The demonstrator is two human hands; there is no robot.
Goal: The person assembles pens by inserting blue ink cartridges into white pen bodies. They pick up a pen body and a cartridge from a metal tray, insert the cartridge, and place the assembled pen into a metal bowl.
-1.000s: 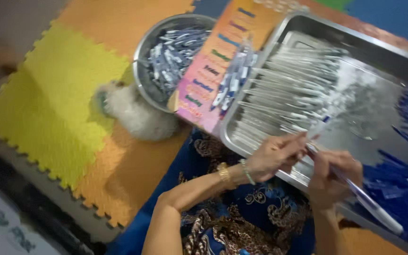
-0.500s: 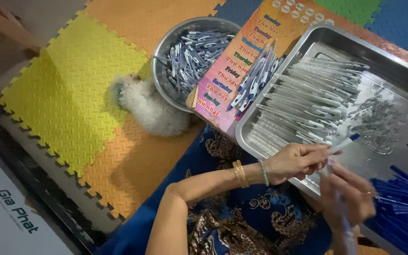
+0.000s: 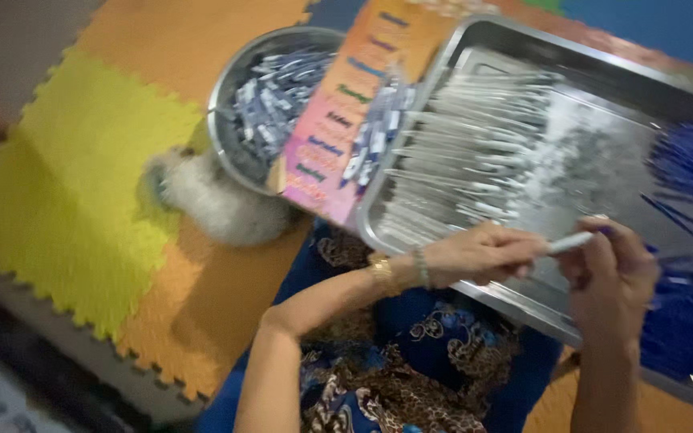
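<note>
Two hands meet over the near edge of a large metal tray (image 3: 475, 36), each with its grip pinched shut on the same slim white pen barrel (image 3: 569, 241). The left hand (image 3: 479, 253) holds the barrel's left end between thumb and fingertips, and the right hand (image 3: 615, 269) closes on its right end, so the barrel spans the small gap between them, lying nearly level. Gold and beaded bracelets (image 3: 399, 270) circle the left wrist.

Inside the tray, rows of similar white barrels (image 3: 475, 152) lie side by side toward its left end, just beyond the left hand. Blue pen parts (image 3: 687, 164) are heaped at the tray's right end, blurred. Against the tray's left edge leans a colourful printed card (image 3: 338, 120) carrying a few small blue and white parts. Past the card, a round metal bowl (image 3: 230, 88) holds many more such parts. Beside the bowl on the yellow and orange foam floor mat (image 3: 82, 184) sits a white fluffy object (image 3: 210, 200)
</note>
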